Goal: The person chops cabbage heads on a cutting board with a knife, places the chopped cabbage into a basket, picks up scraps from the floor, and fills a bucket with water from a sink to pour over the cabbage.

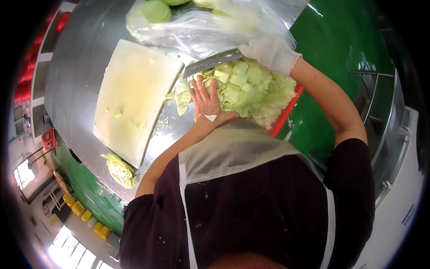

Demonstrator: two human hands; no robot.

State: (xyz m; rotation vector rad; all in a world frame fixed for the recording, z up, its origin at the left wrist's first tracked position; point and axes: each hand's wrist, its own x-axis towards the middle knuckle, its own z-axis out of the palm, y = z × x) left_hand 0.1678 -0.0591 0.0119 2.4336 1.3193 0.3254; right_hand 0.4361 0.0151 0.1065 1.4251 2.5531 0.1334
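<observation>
A heap of chopped pale green cabbage [251, 85] lies at the table's edge, above a red container [286, 112] whose rim shows beneath it. My right hand [271, 53], in a white glove, is closed on a wide-bladed knife [212, 62] along the heap's far side. My left hand [207, 101] is bare, its fingers spread against the heap's left side, with a small white scrap on its back. Left of it, a white cutting board [134, 98] carries a few cabbage bits.
A clear plastic bag [192, 29] with whole cabbages [154, 12] stands at the far side of the metal table [76, 67]. A cut cabbage piece [120, 171] sits at the near left edge. Metal racks [380, 98] stand right, over green floor.
</observation>
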